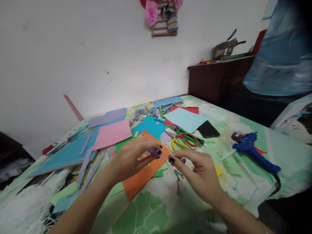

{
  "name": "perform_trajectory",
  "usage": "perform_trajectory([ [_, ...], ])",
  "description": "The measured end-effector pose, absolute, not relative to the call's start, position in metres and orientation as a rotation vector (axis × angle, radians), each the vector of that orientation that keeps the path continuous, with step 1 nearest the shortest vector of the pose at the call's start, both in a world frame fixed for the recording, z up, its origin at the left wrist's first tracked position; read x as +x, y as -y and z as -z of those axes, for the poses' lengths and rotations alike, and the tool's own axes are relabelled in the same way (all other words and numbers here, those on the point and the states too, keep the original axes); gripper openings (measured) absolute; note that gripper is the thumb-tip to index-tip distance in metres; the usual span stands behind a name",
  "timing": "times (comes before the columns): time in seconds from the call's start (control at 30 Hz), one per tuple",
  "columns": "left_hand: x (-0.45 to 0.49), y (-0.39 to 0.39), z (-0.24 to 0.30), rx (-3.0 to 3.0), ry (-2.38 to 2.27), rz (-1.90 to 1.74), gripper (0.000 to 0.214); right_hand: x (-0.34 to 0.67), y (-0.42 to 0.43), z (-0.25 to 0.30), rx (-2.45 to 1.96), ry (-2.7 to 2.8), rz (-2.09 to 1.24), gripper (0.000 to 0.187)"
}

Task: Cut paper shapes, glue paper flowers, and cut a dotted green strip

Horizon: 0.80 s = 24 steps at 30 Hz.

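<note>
My left hand [131, 156] is closed around a small rolled strip of purple paper [156, 151], pinched between thumb and fingers above an orange sheet [141, 177]. My right hand [197, 170] is just to its right, its fingers pinched at the end of the purple roll, thumb tip near the paper. Both hands hover over the table [151, 211], which has a green flower-patterned cover. Scissors [184, 139] with red and yellow handles lie just beyond my hands.
Coloured paper sheets, pink [112, 134], blue [69, 152] and light blue [185, 119], cover the table. A blue glue gun [251, 149] lies at right, a black phone [208, 129] near the scissors. White fringe [26, 204] at left. A dark cabinet [214, 78] and a water bottle [282, 55] stand at back right.
</note>
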<state>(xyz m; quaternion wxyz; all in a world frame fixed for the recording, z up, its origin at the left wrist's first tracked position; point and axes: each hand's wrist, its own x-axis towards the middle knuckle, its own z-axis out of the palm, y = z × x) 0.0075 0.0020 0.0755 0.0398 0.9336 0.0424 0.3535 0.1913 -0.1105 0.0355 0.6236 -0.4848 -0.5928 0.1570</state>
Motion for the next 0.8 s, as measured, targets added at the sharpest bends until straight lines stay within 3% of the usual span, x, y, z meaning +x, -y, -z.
perform_trajectory([
  [0.17,0.006,-0.007,-0.079,2.748,-0.319,-1.017,0.023,0.226,0.107,-0.047,-1.081,1.129,-0.902,0.021],
  [0.27,0.006,-0.012,-0.079,2.733,-0.318,-0.911,0.024,0.238,0.09,-0.04,-1.228,1.161,-0.975,0.023],
  [0.43,0.008,-0.02,-0.07,2.632,-0.394,-0.484,0.021,0.249,0.084,-0.008,-1.679,1.505,-0.245,0.022],
  [0.6,0.007,-0.029,-0.062,2.584,-0.416,-0.381,0.015,0.305,0.128,0.006,-1.907,1.361,0.451,0.027],
  [0.7,0.006,-0.032,-0.064,2.623,-0.414,-0.371,0.019,0.352,0.154,0.018,-2.394,1.196,0.683,0.039],
  [0.8,0.005,-0.031,-0.069,2.62,-0.375,-0.419,0.019,0.385,0.169,0.034,-2.677,0.947,0.636,0.055],
])
